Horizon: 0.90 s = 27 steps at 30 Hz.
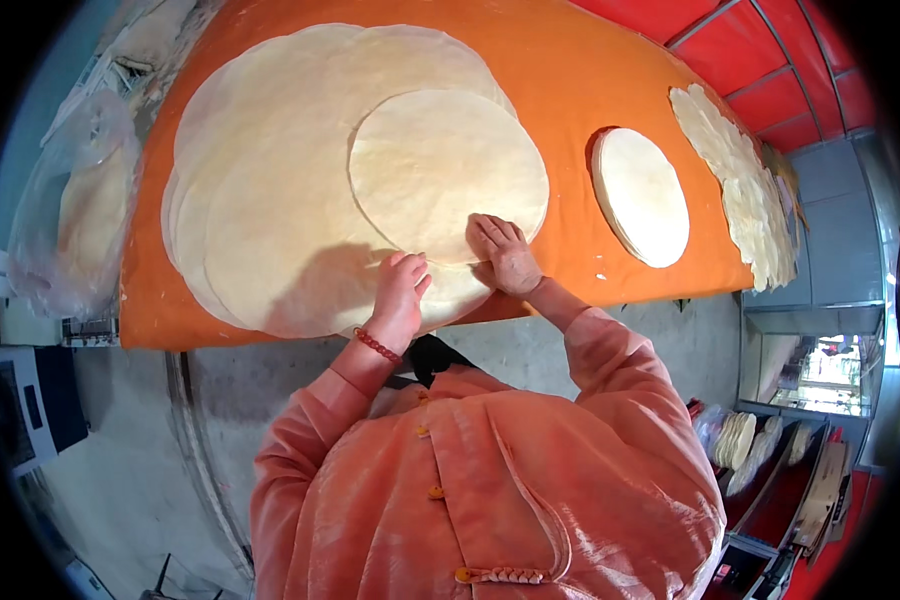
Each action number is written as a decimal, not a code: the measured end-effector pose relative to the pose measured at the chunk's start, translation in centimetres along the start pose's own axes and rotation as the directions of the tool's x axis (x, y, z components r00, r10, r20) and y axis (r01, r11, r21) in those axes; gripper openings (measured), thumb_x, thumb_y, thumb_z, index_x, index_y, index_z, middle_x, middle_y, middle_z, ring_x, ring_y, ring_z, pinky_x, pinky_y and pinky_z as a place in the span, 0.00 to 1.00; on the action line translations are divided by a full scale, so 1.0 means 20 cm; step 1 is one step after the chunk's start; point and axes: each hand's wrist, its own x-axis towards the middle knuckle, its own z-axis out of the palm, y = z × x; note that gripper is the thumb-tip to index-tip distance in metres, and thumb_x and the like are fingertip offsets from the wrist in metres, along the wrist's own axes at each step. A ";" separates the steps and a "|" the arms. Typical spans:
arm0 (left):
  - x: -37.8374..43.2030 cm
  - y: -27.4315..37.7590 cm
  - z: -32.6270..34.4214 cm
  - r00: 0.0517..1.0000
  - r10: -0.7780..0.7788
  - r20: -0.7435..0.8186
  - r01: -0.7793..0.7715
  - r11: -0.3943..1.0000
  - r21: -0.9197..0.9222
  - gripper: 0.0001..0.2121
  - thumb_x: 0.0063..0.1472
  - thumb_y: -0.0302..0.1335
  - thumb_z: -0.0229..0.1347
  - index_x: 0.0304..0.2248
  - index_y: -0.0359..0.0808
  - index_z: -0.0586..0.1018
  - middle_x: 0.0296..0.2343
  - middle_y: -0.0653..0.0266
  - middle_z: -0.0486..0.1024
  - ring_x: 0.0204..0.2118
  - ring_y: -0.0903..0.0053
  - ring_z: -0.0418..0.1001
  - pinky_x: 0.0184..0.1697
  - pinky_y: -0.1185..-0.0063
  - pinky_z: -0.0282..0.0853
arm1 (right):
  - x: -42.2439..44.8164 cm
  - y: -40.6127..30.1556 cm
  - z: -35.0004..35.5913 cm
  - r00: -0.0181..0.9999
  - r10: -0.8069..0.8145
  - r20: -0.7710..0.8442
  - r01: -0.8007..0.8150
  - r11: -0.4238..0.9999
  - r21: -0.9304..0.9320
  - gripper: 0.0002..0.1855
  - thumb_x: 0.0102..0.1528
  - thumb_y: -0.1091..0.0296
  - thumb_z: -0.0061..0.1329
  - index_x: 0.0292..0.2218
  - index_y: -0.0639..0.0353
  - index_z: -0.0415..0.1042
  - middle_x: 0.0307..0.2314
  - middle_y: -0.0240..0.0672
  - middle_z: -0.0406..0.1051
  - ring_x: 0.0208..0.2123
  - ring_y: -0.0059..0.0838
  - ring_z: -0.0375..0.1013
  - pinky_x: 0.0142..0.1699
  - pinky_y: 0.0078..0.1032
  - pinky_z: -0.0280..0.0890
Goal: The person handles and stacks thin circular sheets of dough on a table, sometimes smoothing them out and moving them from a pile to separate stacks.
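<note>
A small stack of round, cream-coloured thin sheets lies over the right part of a wide, overlapping spread of larger round sheets. My right hand rests flat on the small stack's near right edge, fingers stretched out. Its thumb is hidden. At the near left edge of that stack is my left hand, its fingers loosely bent and its thumb apart. Nothing shows between them. Whether its fingertips touch the sheet I cannot tell. A red beaded bracelet circles the left wrist.
An orange cloth covers the table. To the right sit a thicker stack of round sheets and a ragged-edged pile. A clear plastic bag stands at the left. Shelves with more round sheets are behind me to the right.
</note>
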 end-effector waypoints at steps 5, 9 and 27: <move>0.01 -0.04 -0.01 0.999 0.033 0.004 -0.033 0.993 -0.115 0.03 0.58 0.24 0.49 0.33 0.36 0.68 0.35 0.63 0.70 0.42 0.70 0.70 0.49 0.72 0.66 | -0.01 0.01 -0.08 0.999 -0.037 0.001 0.037 0.996 0.076 0.38 0.46 0.49 0.54 0.53 0.63 0.61 0.54 0.42 0.58 0.55 0.42 0.57 0.56 0.37 0.53; -0.03 0.02 0.03 0.996 0.044 0.076 -0.023 0.966 -0.257 0.05 0.60 0.25 0.48 0.34 0.31 0.68 0.37 0.54 0.70 0.44 0.64 0.69 0.54 0.69 0.65 | 0.00 0.02 -0.05 0.996 -0.087 -0.030 0.088 0.995 0.036 0.38 0.46 0.50 0.53 0.53 0.62 0.61 0.53 0.42 0.60 0.55 0.41 0.58 0.56 0.38 0.53; -0.21 0.27 -0.62 0.706 0.692 -0.152 -0.572 0.683 0.455 0.14 0.57 0.20 0.52 0.43 0.37 0.68 0.40 0.65 0.66 0.43 0.77 0.66 0.44 0.78 0.66 | 0.84 0.45 -0.58 0.918 0.316 0.239 -0.352 0.927 0.126 0.15 0.56 0.63 0.40 0.33 0.63 0.75 0.27 0.44 0.74 0.27 0.37 0.73 0.32 0.31 0.67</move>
